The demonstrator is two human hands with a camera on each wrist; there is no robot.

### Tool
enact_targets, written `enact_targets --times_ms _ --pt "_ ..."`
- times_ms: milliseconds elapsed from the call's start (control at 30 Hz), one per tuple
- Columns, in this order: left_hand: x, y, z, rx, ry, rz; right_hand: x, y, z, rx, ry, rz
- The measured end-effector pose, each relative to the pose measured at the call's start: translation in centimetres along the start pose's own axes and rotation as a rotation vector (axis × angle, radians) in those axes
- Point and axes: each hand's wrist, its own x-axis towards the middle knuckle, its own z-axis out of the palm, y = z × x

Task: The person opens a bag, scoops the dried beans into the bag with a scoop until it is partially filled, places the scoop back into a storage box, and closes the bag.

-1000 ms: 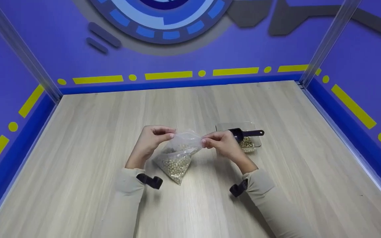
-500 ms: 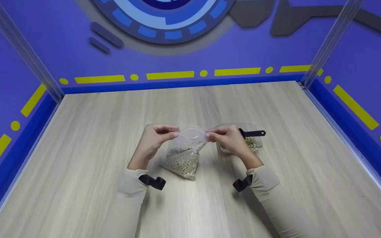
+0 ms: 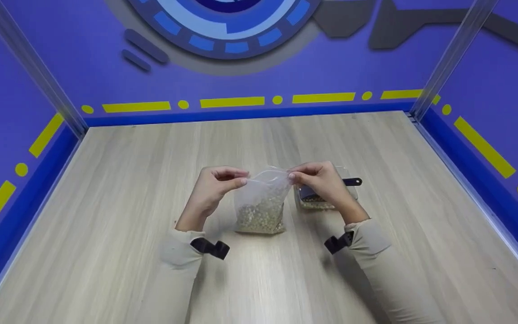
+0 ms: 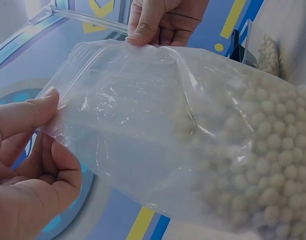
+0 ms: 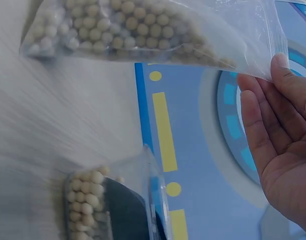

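Observation:
A clear zip bag (image 3: pixel 263 202), its lower part filled with small round beige balls (image 4: pixel 282 150), hangs upright between both hands at mid-table. My left hand (image 3: pixel 212 189) pinches its top left corner between thumb and fingers. At the top right corner, my right hand (image 3: pixel 322 182) pinches the plastic the same way. The bag's mouth gapes slightly between them. In the right wrist view, thumb and index finger of the right hand (image 5: pixel 287 120) meet at the bag's edge, its other fingers loosely bent.
Behind the right hand stands a clear plastic container (image 3: pixel 315 206) with more beige balls. A black scoop (image 3: pixel 352 182) lies in it, handle over the right rim. Blue panels (image 3: pixel 232 85) wall the wooden table (image 3: pixel 142 180) at the back and sides.
Both hands have shifted slightly right and away, the right one farther, overlapping the container more. The bag has swung from tilted, corner down, to hanging upright with a level bottom.

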Motion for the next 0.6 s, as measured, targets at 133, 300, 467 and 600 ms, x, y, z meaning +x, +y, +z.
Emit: enact_targets --times_ms 133,300,467,600 --pt "-0.01 0.05 0.08 0.013 0.006 0.002 -0.08 -0.28 -0.31 -0.032 -0.01 -0.01" --pt "0.12 -0.11 0.27 0.081 0.05 -0.011 -0.38 -0.33 -0.47 -0.021 -0.03 0.015" --pt "0.09 -0.39 0.37 0.123 0.067 -0.032 -0.56 -0.12 -0.43 -0.024 -0.035 0.034" --pt "0.05 -0.57 0.31 0.153 0.055 -0.059 -0.61 0.09 -0.33 -0.035 -0.033 0.041"
